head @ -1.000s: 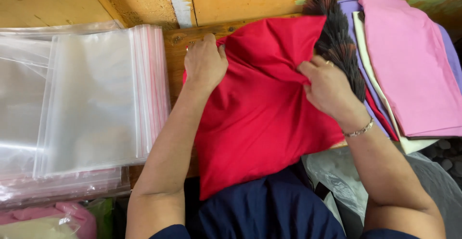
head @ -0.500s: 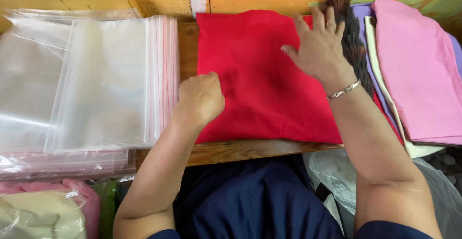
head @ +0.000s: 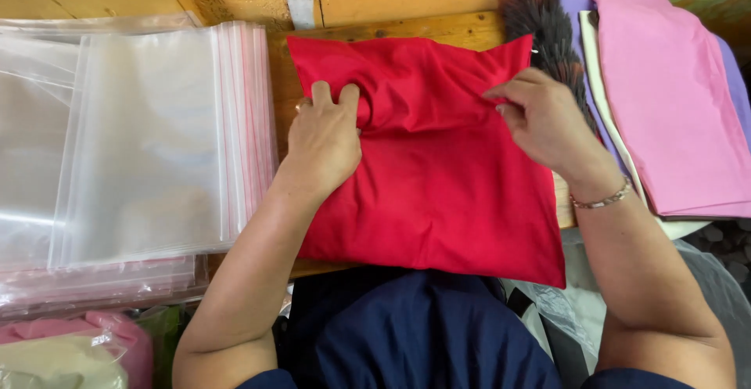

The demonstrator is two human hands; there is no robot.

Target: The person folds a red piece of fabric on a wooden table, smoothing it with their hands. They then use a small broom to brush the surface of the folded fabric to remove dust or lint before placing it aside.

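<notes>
On the bench: a red cloth point(head: 438, 178) is lying folded flat on the wooden bench point(head: 407, 33), its near edge hanging over the front.
Left hand: the left hand point(head: 325, 142) is pressing down on the cloth's upper left part, fingers curled together and bunching a fold of it.
Right hand: the right hand point(head: 540, 119) is resting on the cloth's upper right edge, fingers bent and pinching the fabric there.
Risk: the bunched fold under the left hand is likely setting a crease, and the overhanging edge could be dragging the cloth off the bench if the hands let go.
Bags: a stack of clear plastic bags point(head: 149, 138) with pink-red strips along the right edge is lying just left of the cloth.
Other cloths: a pink folded cloth point(head: 673, 99) is sitting on cream and purple ones at the right.
Brush: a dark bristly brush point(head: 544, 21) is lying between the red cloth and that pile.
Labels: none are showing.
</notes>
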